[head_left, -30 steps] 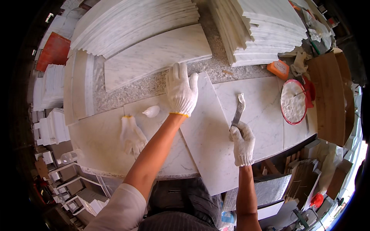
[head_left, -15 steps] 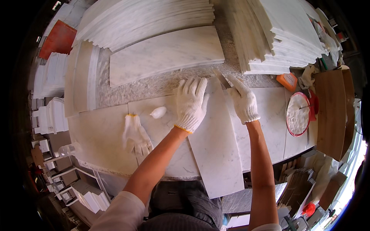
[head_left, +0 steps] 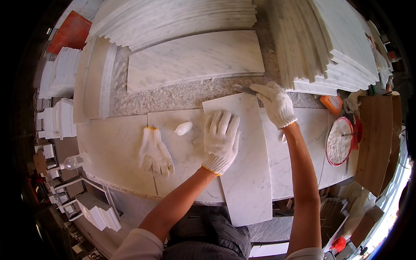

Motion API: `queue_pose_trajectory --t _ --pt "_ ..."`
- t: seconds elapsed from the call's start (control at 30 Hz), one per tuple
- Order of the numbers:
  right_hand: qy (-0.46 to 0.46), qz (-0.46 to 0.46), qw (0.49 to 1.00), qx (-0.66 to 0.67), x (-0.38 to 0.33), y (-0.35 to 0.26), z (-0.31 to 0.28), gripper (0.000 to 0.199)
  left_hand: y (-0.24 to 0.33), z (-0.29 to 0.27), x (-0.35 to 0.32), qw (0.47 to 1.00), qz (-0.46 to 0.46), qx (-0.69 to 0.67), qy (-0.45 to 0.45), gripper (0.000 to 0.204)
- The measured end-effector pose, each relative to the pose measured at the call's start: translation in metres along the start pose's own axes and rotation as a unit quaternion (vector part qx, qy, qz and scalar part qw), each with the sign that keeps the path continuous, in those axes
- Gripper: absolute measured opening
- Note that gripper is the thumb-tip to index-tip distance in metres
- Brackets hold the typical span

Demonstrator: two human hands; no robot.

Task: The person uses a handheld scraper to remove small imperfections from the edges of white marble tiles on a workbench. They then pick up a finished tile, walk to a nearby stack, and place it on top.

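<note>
A long white marble slab lies lengthwise before me, its near end jutting past the table edge. My left hand, in a white knit glove, rests on its upper left part, palm down with the fingers stretched out. At the slab's far right corner, my gloved right hand is closed round a putty knife; its handle is mostly hidden. A dollop of white putty and a spare glove lie left of the slab. Another small white lump shows beside my right wrist.
Stacked marble slabs stand at the back and at the right rear. One slab lies flat behind my hands. To the right are a red-rimmed tub of white paste, an orange container and a cardboard box.
My left hand has drawn back toward me along the slab, baring its far end. My right hand still grips the putty knife, now just beyond the far right corner. The view has shifted slightly.
</note>
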State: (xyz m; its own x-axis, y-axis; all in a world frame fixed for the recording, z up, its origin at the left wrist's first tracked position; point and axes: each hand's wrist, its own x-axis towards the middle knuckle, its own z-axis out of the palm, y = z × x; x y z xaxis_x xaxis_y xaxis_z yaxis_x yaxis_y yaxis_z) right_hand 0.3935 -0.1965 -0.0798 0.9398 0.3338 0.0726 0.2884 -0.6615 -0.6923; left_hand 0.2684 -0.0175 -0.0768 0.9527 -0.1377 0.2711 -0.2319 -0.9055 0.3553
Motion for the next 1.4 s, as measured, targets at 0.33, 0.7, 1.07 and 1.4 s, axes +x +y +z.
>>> queue_pose_trajectory --t 0.33,0.7,1.07,1.4 --pt "-0.009 -0.029 1.000 0.007 -0.002 0.008 0.004 0.029 0.002 -0.002 0.001 1.000 -0.008 -0.002 -0.002 0.034" --pt "-0.031 -0.005 0.999 0.016 -0.020 -0.004 0.005 0.034 0.002 -0.005 0.003 1.000 -0.007 0.001 -0.014 0.035" --pt "-0.036 -0.004 0.999 0.020 -0.010 0.006 0.007 0.031 0.000 0.000 0.003 1.000 -0.002 -0.006 0.005 0.034" --pt "-0.048 -0.061 0.997 0.019 -0.021 0.005 0.002 0.029 -0.001 -0.002 0.003 1.000 -0.003 -0.010 0.005 0.034"
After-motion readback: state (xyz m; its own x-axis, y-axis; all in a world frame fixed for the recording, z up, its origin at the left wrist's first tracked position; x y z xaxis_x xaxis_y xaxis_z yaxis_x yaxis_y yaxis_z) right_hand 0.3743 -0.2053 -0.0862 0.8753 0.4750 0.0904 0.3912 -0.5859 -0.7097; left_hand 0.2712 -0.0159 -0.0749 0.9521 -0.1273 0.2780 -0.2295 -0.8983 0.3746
